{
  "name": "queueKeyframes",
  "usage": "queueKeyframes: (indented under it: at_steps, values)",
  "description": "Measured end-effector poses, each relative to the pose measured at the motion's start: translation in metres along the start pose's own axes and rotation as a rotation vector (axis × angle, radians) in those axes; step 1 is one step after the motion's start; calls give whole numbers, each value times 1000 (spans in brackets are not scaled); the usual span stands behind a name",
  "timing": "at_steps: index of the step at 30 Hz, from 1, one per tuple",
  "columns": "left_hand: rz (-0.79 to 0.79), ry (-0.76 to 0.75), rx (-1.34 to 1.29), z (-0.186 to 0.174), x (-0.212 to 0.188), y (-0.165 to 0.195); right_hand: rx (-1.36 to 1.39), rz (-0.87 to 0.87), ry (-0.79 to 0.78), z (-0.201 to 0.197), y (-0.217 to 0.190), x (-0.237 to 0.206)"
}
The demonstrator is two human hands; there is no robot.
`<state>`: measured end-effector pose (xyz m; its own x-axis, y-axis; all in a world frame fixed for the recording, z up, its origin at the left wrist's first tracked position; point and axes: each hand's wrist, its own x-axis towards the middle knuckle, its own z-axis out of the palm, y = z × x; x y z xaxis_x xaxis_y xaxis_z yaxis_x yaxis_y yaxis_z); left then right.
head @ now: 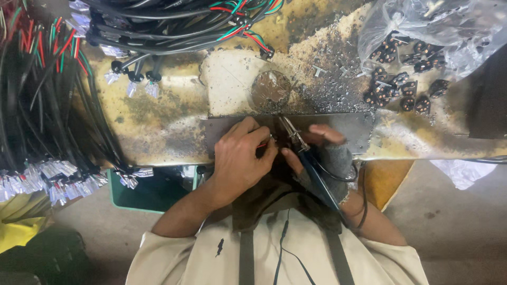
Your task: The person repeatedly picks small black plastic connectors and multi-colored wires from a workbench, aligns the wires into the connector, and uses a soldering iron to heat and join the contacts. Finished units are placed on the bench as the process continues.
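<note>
My left hand (pixel 240 155) is bare and pinches a thin red wire (pixel 262 143) over a grey metal plate (pixel 348 126) at the bench's near edge. My right hand (pixel 322 153), in a grey fingerless glove, grips a soldering iron (pixel 303 150) with a blue handle. The iron's metal tip points up toward the wire end near my left fingers. What lies under the tip is too small to tell.
Bundles of black, red and green cables (pixel 158 26) lie across the bench's far left, with more hanging at the left (pixel 37 105). A clear plastic bag (pixel 422 26) and several small black round connectors (pixel 401 84) sit at the right. A round tin (pixel 270 89) stands behind the plate.
</note>
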<state>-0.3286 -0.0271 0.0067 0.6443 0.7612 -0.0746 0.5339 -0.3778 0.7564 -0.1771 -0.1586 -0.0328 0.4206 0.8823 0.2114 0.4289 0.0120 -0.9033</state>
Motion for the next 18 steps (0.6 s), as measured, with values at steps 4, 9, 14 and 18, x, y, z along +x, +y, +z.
queueKeyframes:
  at_steps: [4,9,14,18]
  values:
    - [-7,48,-59,2,-2,-5,-7,-17,-98,-9,26,-27]
    - [10,65,-75,3,-4,-8,253,93,-310,-18,45,-39]
    - [18,74,-73,4,-5,-10,216,394,-676,-26,39,-21]
    - [31,82,-74,5,-5,-11,127,143,-370,-21,36,-27]
